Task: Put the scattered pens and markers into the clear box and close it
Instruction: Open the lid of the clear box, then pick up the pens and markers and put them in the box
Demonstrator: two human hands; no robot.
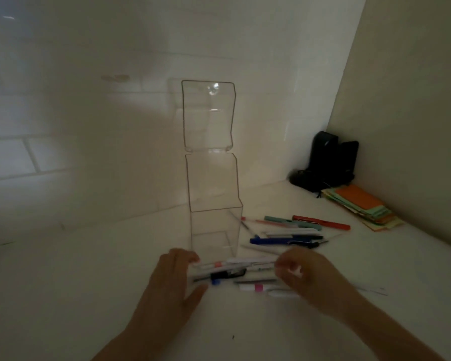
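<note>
The clear box (214, 204) looks like hard, glossy transparent plastic, its raised lid (208, 115) catching bright glints. Beside the box, the pens and markers (292, 231) have smooth plastic barrels. The desk (63, 295) is smooth, matt white. Right of the box, the coloured cards (362, 207) look like matt paper.

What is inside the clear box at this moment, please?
The clear box looks empty, with its lid standing open. The pens seen through its right wall seem to lie on the table behind it. The hands hide part of the pile of pens in front.
</note>
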